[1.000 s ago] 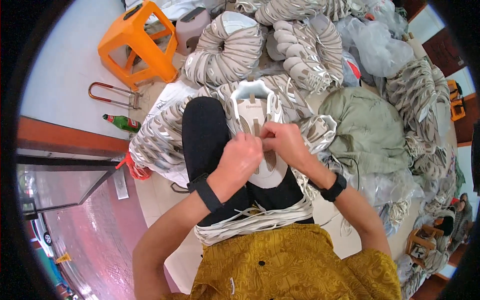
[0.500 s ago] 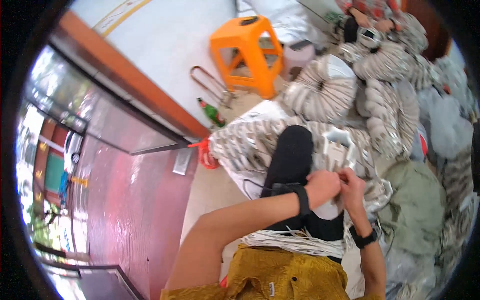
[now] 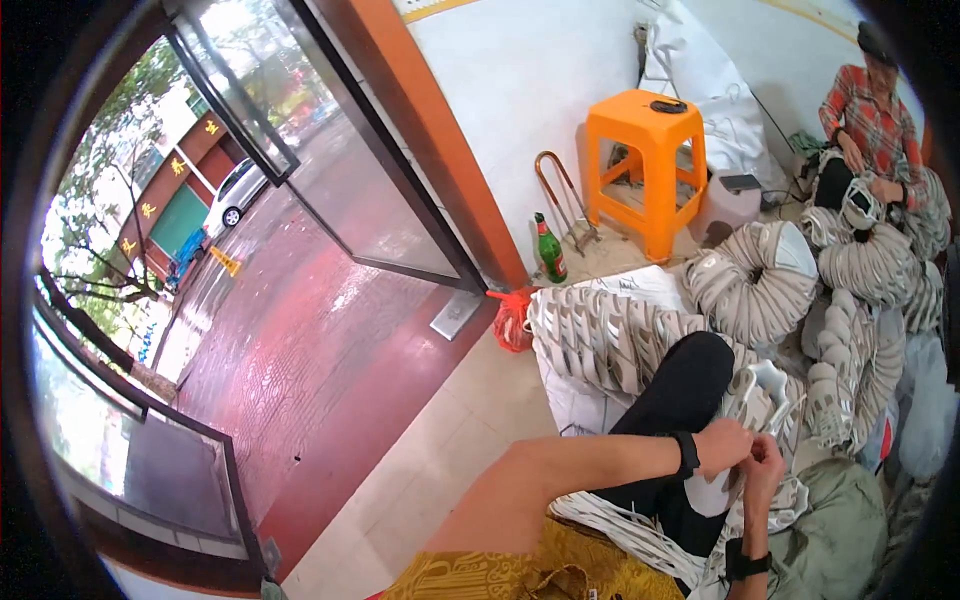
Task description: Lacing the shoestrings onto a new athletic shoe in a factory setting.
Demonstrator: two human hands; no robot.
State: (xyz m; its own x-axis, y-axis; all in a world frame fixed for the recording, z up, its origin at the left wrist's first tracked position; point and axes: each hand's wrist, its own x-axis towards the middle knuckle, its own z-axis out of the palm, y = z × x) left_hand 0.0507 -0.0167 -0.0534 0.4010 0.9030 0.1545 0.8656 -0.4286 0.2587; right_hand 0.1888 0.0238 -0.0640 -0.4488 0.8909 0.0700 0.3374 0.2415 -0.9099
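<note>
A grey-beige shoe upper (image 3: 757,400) with a white lining rests against my raised knee, its opening facing up. My left hand (image 3: 722,447) is closed in a pinch at its near end. Beside it, nearly touching, my right hand (image 3: 763,470) also has its fingers pinched together. What the fingertips hold is too small and covered to make out. A pale flap (image 3: 708,492) shows below my hands. A bundle of white shoelaces (image 3: 625,528) lies across my lap. Next to my knee stretches a long row of nested shoe uppers (image 3: 600,335).
Coiled stacks of uppers (image 3: 750,280) lie ahead, near a co-worker in a plaid shirt (image 3: 880,125). An orange stool (image 3: 645,125), a green bottle (image 3: 549,250) and a red bag (image 3: 512,322) stand by the wall. Left is an open glass door (image 3: 385,190). Right is an olive sack (image 3: 830,530).
The view has swung left and up, so the scene sits further right and lower, and more of the co-worker and street shows. My hands stay pinched together at the shoe upper.
</note>
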